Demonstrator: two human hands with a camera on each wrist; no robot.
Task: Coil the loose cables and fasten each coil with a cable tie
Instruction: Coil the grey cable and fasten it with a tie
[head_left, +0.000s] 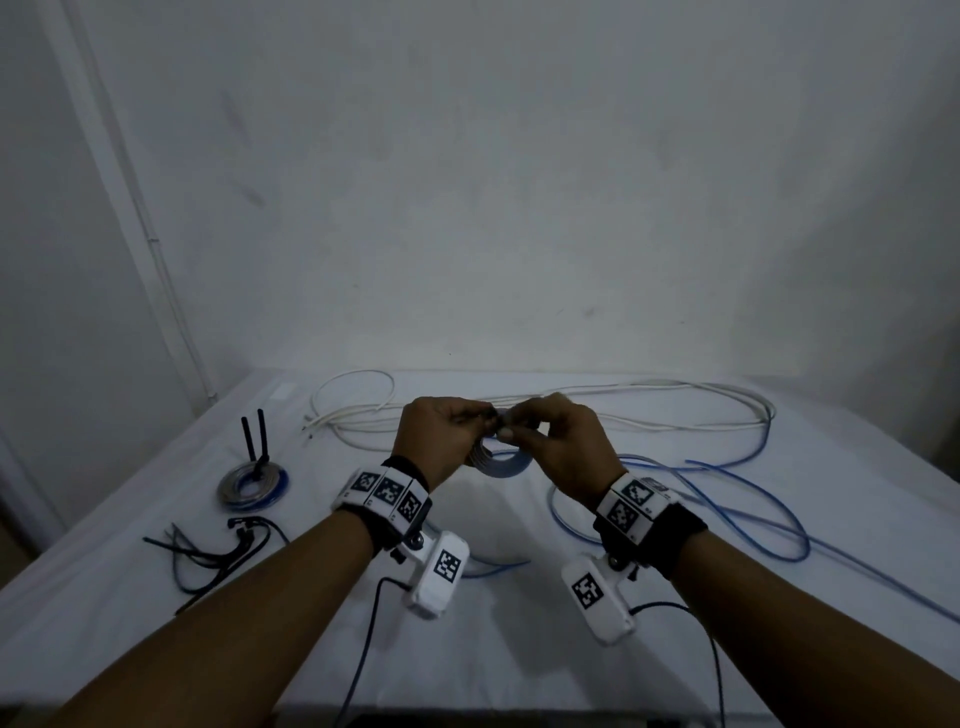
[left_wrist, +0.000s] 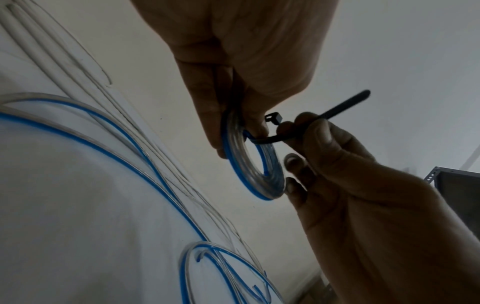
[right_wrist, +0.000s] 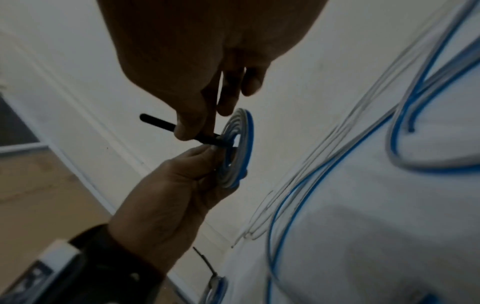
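I held the coil (head_left: 501, 460) up over the table (head_left: 519, 649), between both hands. My left hand (head_left: 434, 441) gripped its upper rim, fingers curled round the turns. My right hand (head_left: 558, 441) pinched the black tie (left_wrist: 323, 115), which passed through the coil's hole with its tail sticking out past my fingers (left_wrist: 311, 127). Loose blue cable (head_left: 748, 512) sprawled on the table to the right, white cable (head_left: 597, 408) lay along the far edge, a tied coil (head_left: 254, 486) sat to the left, and spare ties (head_left: 208, 558) lay near it.
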